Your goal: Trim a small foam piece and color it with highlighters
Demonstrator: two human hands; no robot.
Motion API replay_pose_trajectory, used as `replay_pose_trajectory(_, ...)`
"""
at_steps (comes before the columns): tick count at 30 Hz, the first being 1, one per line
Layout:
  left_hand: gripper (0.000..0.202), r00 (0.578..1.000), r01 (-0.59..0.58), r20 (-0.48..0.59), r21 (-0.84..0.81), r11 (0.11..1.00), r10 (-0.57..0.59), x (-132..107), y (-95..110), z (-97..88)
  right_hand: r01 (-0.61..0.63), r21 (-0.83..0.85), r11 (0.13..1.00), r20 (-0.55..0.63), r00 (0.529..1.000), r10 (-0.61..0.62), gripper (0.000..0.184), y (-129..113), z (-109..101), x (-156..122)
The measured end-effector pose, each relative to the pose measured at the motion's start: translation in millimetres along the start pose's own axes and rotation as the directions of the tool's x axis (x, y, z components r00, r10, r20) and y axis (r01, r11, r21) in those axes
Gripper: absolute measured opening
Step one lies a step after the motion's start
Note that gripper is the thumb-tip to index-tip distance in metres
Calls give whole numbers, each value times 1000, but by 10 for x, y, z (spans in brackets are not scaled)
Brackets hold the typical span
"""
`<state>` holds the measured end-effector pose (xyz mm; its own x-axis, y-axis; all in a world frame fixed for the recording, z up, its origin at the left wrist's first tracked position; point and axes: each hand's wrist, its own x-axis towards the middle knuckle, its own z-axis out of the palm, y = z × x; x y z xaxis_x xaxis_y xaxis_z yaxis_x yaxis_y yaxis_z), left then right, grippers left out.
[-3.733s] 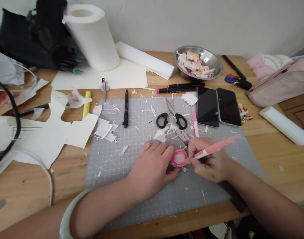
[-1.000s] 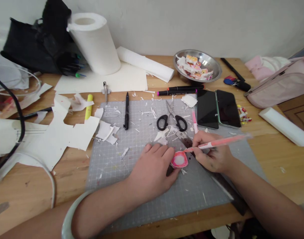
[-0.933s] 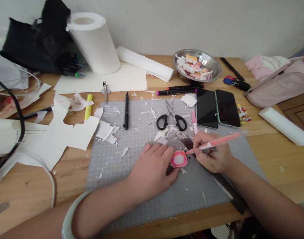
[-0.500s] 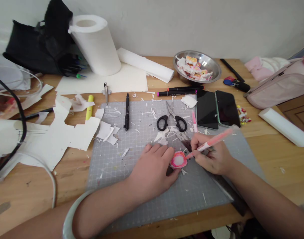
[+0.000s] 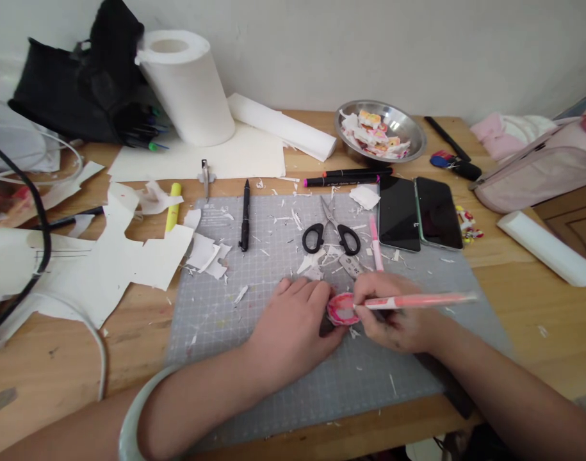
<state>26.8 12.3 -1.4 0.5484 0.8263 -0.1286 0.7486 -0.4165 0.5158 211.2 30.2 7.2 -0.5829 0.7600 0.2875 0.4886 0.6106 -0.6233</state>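
Note:
My left hand (image 5: 293,326) lies on the grey cutting mat (image 5: 216,346), its thumb and index finger holding the edge of a small round paper piece (image 5: 341,309). Pink and red colour rings the piece around a pale middle. My right hand (image 5: 393,320) grips a pink felt-tip pen (image 5: 417,300), its tip over the right side of the piece. The pen lies nearly level, its back end pointing right. Partly under my right hand is a metal ruler (image 5: 351,266). Black-handled scissors (image 5: 330,230) and a pink cap (image 5: 375,243) lie beyond my hands.
A steel bowl (image 5: 379,131) with coloured paper pieces stands at the back. Two phones (image 5: 399,214) lie right of the scissors. Cut white paper (image 5: 100,269) and a yellow highlighter (image 5: 173,208) are at left, near a paper roll (image 5: 187,89). Paper scraps litter the mat.
My right hand has shifted slightly left and turned the pen from slanting upward to nearly level, bringing its tip further over the round piece. My left hand has stayed in place.

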Motion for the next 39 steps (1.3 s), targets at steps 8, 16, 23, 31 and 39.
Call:
replay_pose_trajectory(8,16,1000,4,15,-7,1000,-3,3,-3,-9,2,-84,996,-28,1000,-4,6,-28,16,-1)
replay_pose_trajectory(16,18,1000,11,16,-10,1000,-11,6,-5,8,23,-90,996,-24,999,-25,7,-41,35,11)
replay_pose_trajectory(23,20,1000,21,4,13,1000,-21,1,-11,16,21,-96,995,-31,999,-24,7,-46,21,14)
replay_pose_trajectory(31,23,1000,17,2,24,1000,-17,8,-3,30,-81,-2,997,-48,996,80,8,22,-22,2)
replay_pose_trajectory(39,22,1000,5,-12,33,999,-4,-3,-13,32,-115,24,993,-83,990,116,9,30,-20,8)
